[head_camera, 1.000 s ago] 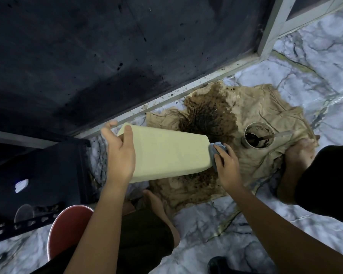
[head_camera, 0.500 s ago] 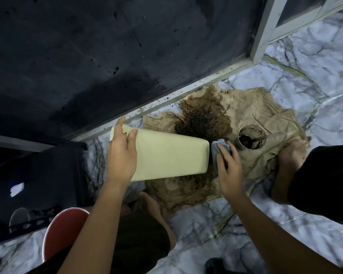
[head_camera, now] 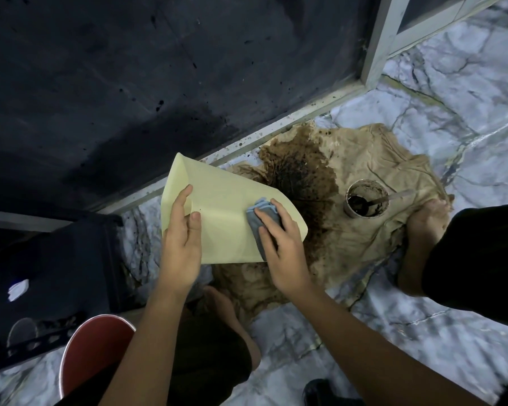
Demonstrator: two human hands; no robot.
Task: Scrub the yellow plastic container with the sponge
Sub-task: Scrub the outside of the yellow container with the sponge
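While the pale yellow, tapered plastic container [head_camera: 223,218] is held tilted above the floor near the frame's centre, its wider open end points toward ten o'clock and its narrower base toward four o'clock, which turns a broad flat side up for scrubbing. At the open end, the left hand [head_camera: 181,244] grips the wall, thumb over the rim and fingers curled against the outer face, apparently to steady the container against the push of scrubbing. From five o'clock the right hand [head_camera: 279,244] presses a folded blue-grey sponge [head_camera: 260,221] onto that upper face, fingers spread over it and curled round its edge so pressure lands flat. Beneath the base lies a crumpled tan cloth [head_camera: 379,177] on the grey marbled floor [head_camera: 467,98], darkly stained at its middle, probably there to catch drips. At three o'clock, on the cloth, stands a small round tub of dark paste [head_camera: 367,202] with a stick in it, within easy reach. One bare foot [head_camera: 425,221] rests on the cloth's edge, perhaps pinning it.
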